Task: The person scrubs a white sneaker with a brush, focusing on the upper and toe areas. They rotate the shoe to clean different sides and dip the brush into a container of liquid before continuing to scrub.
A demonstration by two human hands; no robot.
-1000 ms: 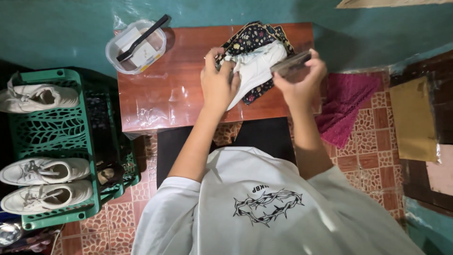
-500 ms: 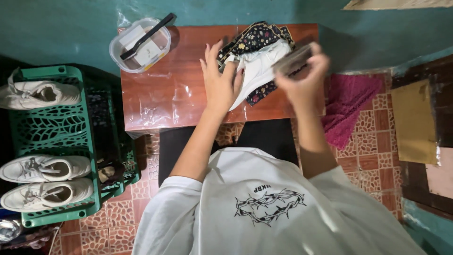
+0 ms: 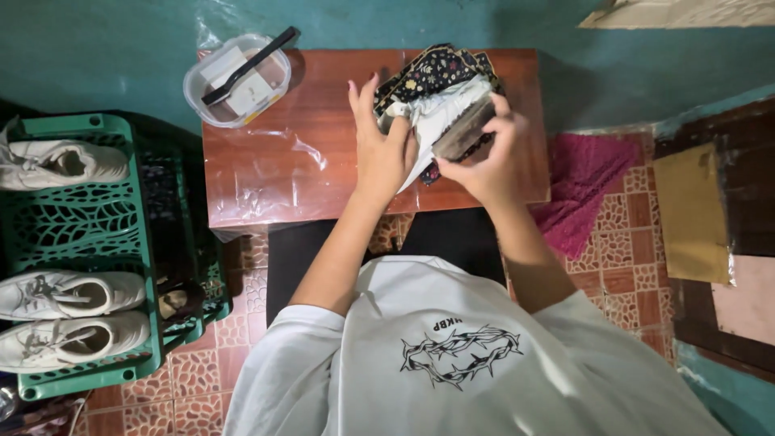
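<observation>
A white shoe (image 3: 440,117) lies on a dark flowered cloth (image 3: 428,73) on a small reddish-brown table (image 3: 307,161). My left hand (image 3: 383,149) grips the near side of the shoe, fingers partly spread. My right hand (image 3: 488,157) holds a brown brush (image 3: 464,133) against the shoe's side.
A clear plastic tub (image 3: 234,81) with a black-handled brush sits at the table's far left corner. A green crate (image 3: 89,242) on the left holds three white sneakers. A magenta cloth (image 3: 581,186) lies on the tiled floor to the right, beside cardboard (image 3: 694,210).
My right hand with the brush has moved down and leftward along the shoe. My left hand has shifted slightly on the shoe.
</observation>
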